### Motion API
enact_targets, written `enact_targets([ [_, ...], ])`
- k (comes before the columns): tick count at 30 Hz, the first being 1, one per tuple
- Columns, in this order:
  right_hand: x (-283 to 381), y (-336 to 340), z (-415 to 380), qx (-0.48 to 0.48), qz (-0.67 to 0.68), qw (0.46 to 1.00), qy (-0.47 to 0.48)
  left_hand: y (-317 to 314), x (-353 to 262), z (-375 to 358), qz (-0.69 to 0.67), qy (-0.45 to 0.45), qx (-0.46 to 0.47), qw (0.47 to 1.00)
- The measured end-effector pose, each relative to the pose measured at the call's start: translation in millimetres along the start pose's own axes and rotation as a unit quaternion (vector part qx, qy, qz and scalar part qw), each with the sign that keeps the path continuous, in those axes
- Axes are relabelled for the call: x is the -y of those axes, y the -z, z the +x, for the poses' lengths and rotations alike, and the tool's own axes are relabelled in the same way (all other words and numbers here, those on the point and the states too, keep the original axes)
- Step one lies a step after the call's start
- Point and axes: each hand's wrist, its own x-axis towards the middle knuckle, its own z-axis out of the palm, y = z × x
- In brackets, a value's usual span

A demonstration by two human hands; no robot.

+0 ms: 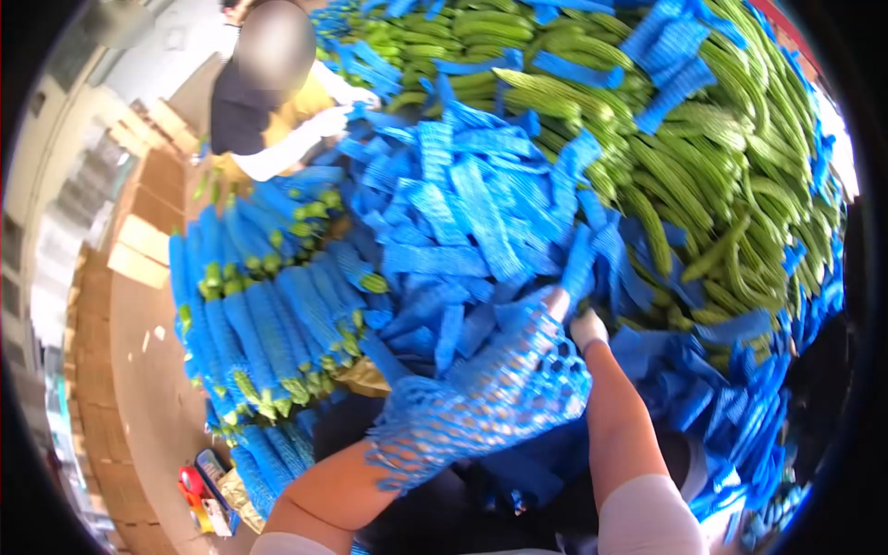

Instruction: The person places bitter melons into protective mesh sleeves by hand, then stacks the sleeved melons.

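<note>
A stretched blue foam net sleeve point(481, 393) covers my left forearm and most of my left hand point(557, 303). Only its pale fingertips show at the far end of the netting, against a narrow blue foam sleeve point(579, 264). My right hand point(588, 330) is close beside them with its fingers curled in. What it grips is hidden among the blue foam and dark green at its fingertips. Just beyond both hands lies a heap of loose blue foam sleeves point(490, 203). Long ridged green gourds point(684, 176) are piled to the right and behind.
Sleeved gourds point(277, 314) are stacked in rows on the left. Another person point(254, 120) works at the back left, arms over the heap. Cardboard boxes point(148, 222) line the left side. A red item point(192, 486) lies low on the left.
</note>
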Motion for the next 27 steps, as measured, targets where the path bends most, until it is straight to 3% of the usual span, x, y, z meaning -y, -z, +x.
enact_targets([
  [5, 19, 3, 8, 0.048, -0.063, 0.986, -0.144, -17, -9, 26, -0.11, 0.106, -0.003, 0.988],
  [11, 30, -6, 21, -0.012, 0.073, 0.965, -0.253, -42, -32, 50, -0.237, 0.221, -0.065, 0.944],
  [15, 14, -20, 32, -0.021, 0.104, 0.983, -0.148, -59, -33, 55, -0.314, 0.319, -0.106, 0.888],
  [17, 21, 10, 17, -0.055, 0.129, 0.986, -0.093, -60, -35, 49, -0.344, 0.37, -0.131, 0.853],
  [20, 11, 52, 23, -0.09, 0.335, 0.937, -0.035, -42, -44, 44, -0.401, 0.433, -0.186, 0.786],
  [22, 46, 119, -10, 0.008, 0.44, 0.898, 0.005, -3, -52, 52, -0.464, 0.449, -0.251, 0.721],
  [24, 75, 183, -49, 0.022, 0.471, 0.879, 0.068, 5, -53, 48, -0.281, 0.378, -0.115, 0.874],
  [25, 68, 205, -46, 0.068, 0.478, 0.871, 0.09, 12, -33, 32, -0.433, 0.406, -0.217, 0.775],
  [26, 77, 223, -73, 0.079, 0.563, 0.817, 0.094, 17, -16, 17, -0.565, 0.412, -0.302, 0.648],
  [27, 95, 242, -102, 0.089, 0.643, 0.752, 0.117, 20, -21, 20, -0.565, 0.405, -0.33, 0.638],
])
